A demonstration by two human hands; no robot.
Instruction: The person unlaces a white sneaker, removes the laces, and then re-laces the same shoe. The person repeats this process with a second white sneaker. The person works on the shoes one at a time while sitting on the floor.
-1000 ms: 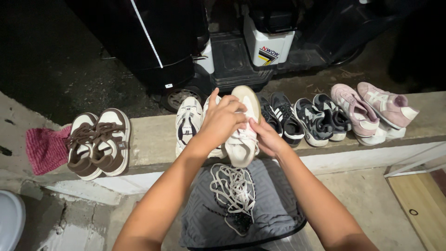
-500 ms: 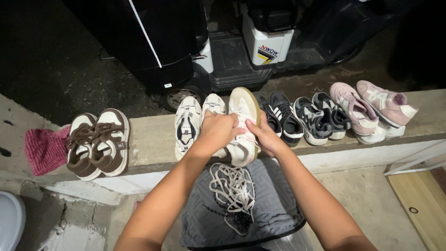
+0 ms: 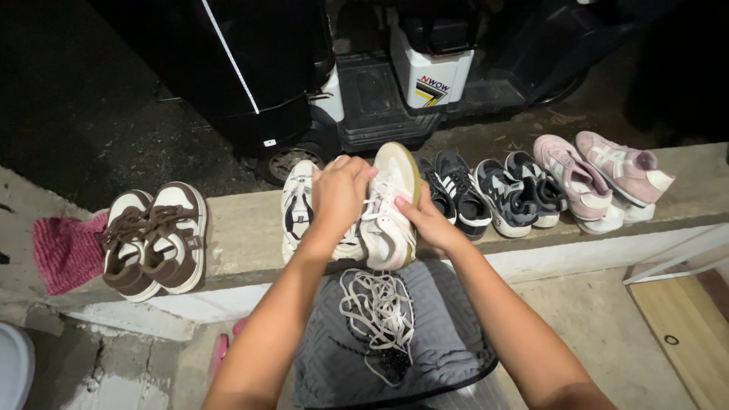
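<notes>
Both hands' fingers grip a white sneaker (image 3: 389, 216); white box with red-yellow label (image 3: 430, 76) stands behind

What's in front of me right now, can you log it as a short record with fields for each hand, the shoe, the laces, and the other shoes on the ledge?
left hand: on the upper front of the white sneaker, fingers curled over it
right hand: grips the same sneaker from its right side
white sneaker: cream, tilted up, heel end toward the lap
loose laces: white tangle on the grey cloth over the lap
ledge: concrete, bears the row of shoes
brown and white pair: far left, laced
pink pair: far right
</notes>
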